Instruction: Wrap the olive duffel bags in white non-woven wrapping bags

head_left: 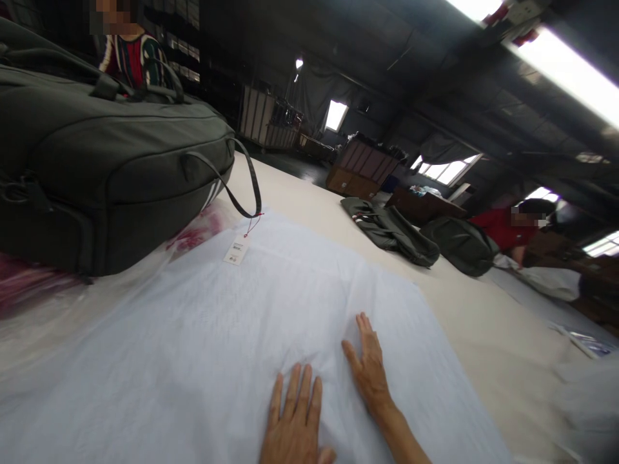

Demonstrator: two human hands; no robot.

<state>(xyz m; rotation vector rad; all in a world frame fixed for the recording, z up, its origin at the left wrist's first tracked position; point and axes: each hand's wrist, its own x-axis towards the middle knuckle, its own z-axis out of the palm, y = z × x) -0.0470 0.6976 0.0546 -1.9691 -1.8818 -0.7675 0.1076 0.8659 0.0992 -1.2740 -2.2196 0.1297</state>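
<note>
We see only our two hands and part of one forearm. Our left hand (294, 425) is bare, with no ring, watch or glove on it. Our right hand (370, 367) is bare too, and the forearm behind it shows no sleeve, band or wristwatch.

I see a big dark duffel bag (106, 167) far left with a hang tag (236, 249); two more green bags (391, 231) lie on the table (309, 193) beyond.
</note>
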